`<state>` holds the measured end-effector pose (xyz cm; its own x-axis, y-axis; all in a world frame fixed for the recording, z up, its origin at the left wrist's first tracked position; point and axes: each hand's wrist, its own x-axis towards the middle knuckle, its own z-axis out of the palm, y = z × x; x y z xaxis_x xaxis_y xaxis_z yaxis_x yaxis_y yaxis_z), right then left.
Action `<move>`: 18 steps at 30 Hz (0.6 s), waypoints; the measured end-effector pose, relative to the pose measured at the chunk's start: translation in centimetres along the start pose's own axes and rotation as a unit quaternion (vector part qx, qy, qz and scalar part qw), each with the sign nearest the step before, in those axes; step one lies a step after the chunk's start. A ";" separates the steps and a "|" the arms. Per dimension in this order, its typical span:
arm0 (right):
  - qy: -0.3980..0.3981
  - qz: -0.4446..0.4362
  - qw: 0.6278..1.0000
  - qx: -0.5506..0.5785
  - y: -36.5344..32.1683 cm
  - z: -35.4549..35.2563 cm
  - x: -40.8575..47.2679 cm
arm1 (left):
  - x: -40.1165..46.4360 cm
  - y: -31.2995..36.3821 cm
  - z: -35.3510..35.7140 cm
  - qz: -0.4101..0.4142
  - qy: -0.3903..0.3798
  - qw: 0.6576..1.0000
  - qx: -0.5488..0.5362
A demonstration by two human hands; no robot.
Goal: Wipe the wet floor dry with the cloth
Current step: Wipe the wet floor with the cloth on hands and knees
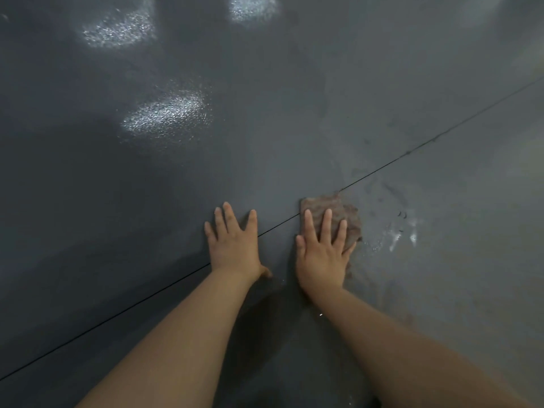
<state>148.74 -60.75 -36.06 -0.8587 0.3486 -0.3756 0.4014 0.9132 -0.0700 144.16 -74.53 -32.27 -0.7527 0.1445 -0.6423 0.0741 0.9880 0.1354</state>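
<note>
Cloth [331, 209]: brownish rag, spread flat on grey floor [294, 113], lying across thin dark seam line [412, 151], pinned under right hand [322, 254].
Handling: looks soft, limp, light; probably damp and heavier where soaked; likely to bunch or fold under a push. No stiffness to lift by.
Hold: best kept as a flat press through the palm at cloth centre, fingers spread toward the far edge to stop rucking; for lifting or wringing, a pinch at a free corner beyond the fingertips.
Right hand grip: fingers straight and spread, palm down on cloth, pressing, nothing curled round it.
Left hand [232, 245]: flat on bare floor just left of cloth, fingers splayed, holding nothing, apparently bracing body weight.
Wet patch [394, 231]: smeared streaks and bright droplets just right of cloth, touching its right edge.
Further wet: dull sheen nearer the body, below right wrist.
Glare spots [167, 113]: 3 bright patches far left and top; reflection or water, cannot tell.
Stage: wiping underway, right-side streaks not yet dry.
</note>
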 end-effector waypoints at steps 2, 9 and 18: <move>-0.001 -0.020 1.000 -0.010 -0.6 0.1 0.2 | 0.4 0.9 0.0 0.014 0.002 1.000 0.025; 0.003 -0.120 0.992 -0.043 -2.5 -2.4 7.2 | 1.0 1.6 -0.2 0.012 -0.014 0.999 0.033; 0.017 -0.118 0.993 -0.020 -4.5 -5.4 17.0 | 1.7 1.7 0.4 0.021 -0.015 0.998 0.064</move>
<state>130.63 -57.76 -37.16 -0.9376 0.1302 -0.3225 0.1756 0.9776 -0.1158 143.25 -72.54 -33.43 -0.7272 0.1858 -0.6608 0.1901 0.9795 0.0662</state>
